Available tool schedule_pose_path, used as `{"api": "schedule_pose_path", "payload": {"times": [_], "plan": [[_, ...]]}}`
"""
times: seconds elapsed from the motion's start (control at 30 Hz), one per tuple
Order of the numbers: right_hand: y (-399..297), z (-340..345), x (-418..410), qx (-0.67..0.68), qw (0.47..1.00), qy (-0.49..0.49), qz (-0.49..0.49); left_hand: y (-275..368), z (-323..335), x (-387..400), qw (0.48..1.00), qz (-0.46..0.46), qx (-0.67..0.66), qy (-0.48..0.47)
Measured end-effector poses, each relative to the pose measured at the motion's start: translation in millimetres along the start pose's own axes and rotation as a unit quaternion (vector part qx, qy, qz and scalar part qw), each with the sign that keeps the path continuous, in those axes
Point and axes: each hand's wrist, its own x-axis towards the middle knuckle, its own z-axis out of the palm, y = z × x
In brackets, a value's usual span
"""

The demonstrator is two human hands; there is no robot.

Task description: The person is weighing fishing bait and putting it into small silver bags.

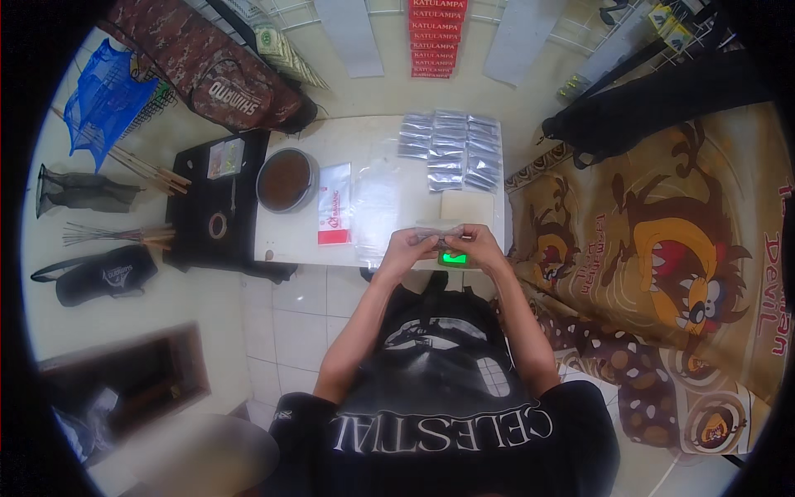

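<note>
Both hands pinch a small clear plastic bag (438, 231) with dark contents at its bottom. My left hand (404, 250) grips its left side and my right hand (477, 245) its right side, thumbs close together. Just under the hands is a digital scale (467, 208) with a pale platform and a lit green display, partly covered by my right fingers. Left of my left hand lie flat clear plastic bags (376, 214). Farther left are a silver and red printed packet (335, 202) and a round metal bowl (312, 180) of brown, fine-looking material.
Several rows of small filled plastic packets (464, 149) lie behind the scale on the white table (366, 133). A black table (202, 205) at left holds a tape roll (217, 225) and small packs. A cartoon-print curtain (621, 236) hangs at right; a camouflage rod bag (211, 74) is at upper left.
</note>
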Motion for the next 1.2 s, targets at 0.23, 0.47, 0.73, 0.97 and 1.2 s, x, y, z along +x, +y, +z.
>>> {"api": "schedule_pose_path", "payload": {"times": [0.23, 0.47, 0.73, 0.97, 1.2], "plan": [[5.4, -4.7, 2.3, 0.078, 0.997, -0.006, 0.030, -3.8, -9.9, 3.5, 0.997, -0.029, -0.053, -0.041], [9.2, -4.5, 3.2, 0.041, 0.999, 0.002, 0.021, -7.3, -10.7, 4.5, 0.998, -0.035, -0.049, -0.011], [0.3, -2.0, -1.0, 0.060, 0.998, -0.008, 0.026, -7.3, -14.1, 4.9, 0.997, -0.045, -0.058, -0.002], [14.6, -6.1, -1.9, 0.085, 0.994, -0.073, -0.019, -3.9, -22.4, 5.1, 0.992, -0.088, -0.094, -0.014], [16.1, -2.4, -1.9, -0.017, 0.991, -0.019, -0.134, 6.7, -14.2, -3.2, 0.976, -0.106, -0.169, -0.082]]}}
